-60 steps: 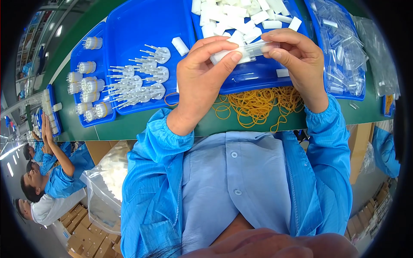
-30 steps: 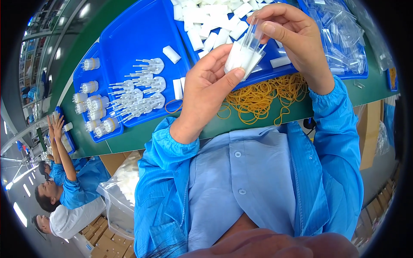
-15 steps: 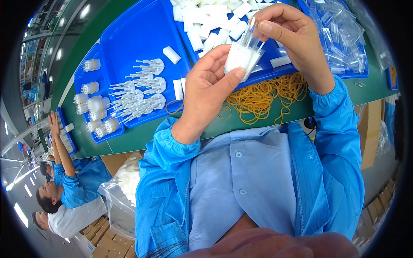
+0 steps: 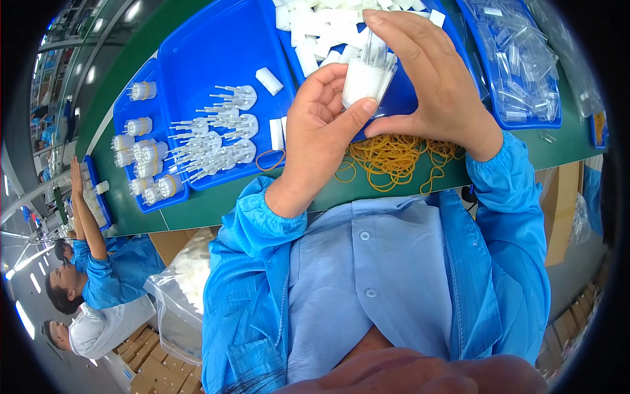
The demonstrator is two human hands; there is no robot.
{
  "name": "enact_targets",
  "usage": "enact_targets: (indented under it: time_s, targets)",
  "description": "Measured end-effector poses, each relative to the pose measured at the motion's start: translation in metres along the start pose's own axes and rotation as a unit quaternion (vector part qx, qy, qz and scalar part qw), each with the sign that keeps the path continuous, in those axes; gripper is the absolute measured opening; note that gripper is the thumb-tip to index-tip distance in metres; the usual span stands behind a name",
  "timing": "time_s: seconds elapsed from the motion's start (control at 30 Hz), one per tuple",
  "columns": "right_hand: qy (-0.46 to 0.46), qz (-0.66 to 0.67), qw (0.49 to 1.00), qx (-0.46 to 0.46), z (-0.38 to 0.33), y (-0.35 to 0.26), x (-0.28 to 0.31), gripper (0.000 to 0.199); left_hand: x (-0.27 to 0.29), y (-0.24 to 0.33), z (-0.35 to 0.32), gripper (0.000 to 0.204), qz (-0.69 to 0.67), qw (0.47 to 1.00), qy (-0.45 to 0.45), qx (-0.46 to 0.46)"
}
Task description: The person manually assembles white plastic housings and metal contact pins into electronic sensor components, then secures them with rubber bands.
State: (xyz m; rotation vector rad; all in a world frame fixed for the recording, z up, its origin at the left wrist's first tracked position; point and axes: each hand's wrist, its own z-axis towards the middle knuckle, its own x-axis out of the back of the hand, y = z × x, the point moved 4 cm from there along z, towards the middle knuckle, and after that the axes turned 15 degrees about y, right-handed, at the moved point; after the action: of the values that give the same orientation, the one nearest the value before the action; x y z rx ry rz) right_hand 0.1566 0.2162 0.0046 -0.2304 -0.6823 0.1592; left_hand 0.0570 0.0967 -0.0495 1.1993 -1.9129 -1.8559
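Note:
My left hand [image 4: 319,131] is closed around a white piece ringed with clear plastic strips [image 4: 365,80], its thumb pressed on the near side. The clear ends stick up past the white part. My right hand [image 4: 446,92] is curved beside it, thumb and fingers wide apart, with nothing gripped. Beneath my right hand lies a heap of yellow rubber bands [image 4: 387,161]. White cylindrical pieces [image 4: 315,29] fill the blue tray beyond both hands. One rubber band [image 4: 270,160] rests near my left wrist.
At left, a blue tray [image 4: 210,59] contains white pronged discs [image 4: 220,141]; a smaller one carries several banded bundles [image 4: 149,159]. Clear plastic pieces [image 4: 518,62] pile in the right tray. A co-worker in a blue sleeve [image 4: 125,269] sits farther left, hands raised.
My right hand has let go of the clear strips and spread its fingers, its thumb dropping toward me. My left hand keeps its hold in nearly the same place.

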Motion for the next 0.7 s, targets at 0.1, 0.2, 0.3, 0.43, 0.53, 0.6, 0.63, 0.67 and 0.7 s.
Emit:
enact_targets:
  time_s: [0.1, 0.2, 0.3, 0.43, 0.53, 0.6, 0.63, 0.67, 0.7]
  targets:
    - [0.014, -0.023, 1.0, -0.002, -0.001, -0.002, -0.006, 0.093, 0.001, -0.001, 0.0, 0.042, 0.001, 1.0, 0.006, 0.003]
    - [0.03, -0.001, 1.0, -0.004, -0.001, -0.001, -0.006, 0.096, 0.002, 0.001, -0.001, 0.034, -0.052, 0.997, 0.013, 0.049]
    - [0.045, 0.029, 0.999, 0.005, -0.001, 0.0, -0.006, 0.098, 0.006, -0.004, 0.001, 0.026, -0.088, 0.992, 0.015, 0.092]
    - [0.049, 0.046, 0.998, 0.009, 0.005, -0.003, -0.002, 0.097, 0.006, -0.005, 0.002, 0.022, -0.085, 0.992, 0.015, 0.091]
    - [0.032, 0.075, 0.996, -0.043, 0.018, -0.01, 0.01, 0.07, 0.008, -0.007, 0.002, 0.022, -0.083, 0.993, 0.019, 0.084]
    - [0.02, 0.057, 0.998, -0.027, 0.018, -0.011, 0.01, 0.074, 0.01, -0.009, 0.003, 0.022, -0.086, 0.993, 0.02, 0.084]
    - [0.019, 0.056, 0.998, -0.028, 0.012, -0.007, 0.005, 0.074, 0.011, -0.01, 0.004, 0.022, -0.089, 0.992, 0.021, 0.084]
    - [0.034, 0.046, 0.998, -0.009, 0.003, -0.002, -0.003, 0.084, 0.01, -0.01, 0.004, 0.022, -0.089, 0.992, 0.021, 0.084]
    - [0.049, 0.036, 0.998, 0.01, -0.001, 0.0, -0.007, 0.095, 0.011, -0.01, 0.005, 0.022, -0.093, 0.992, 0.021, 0.086]
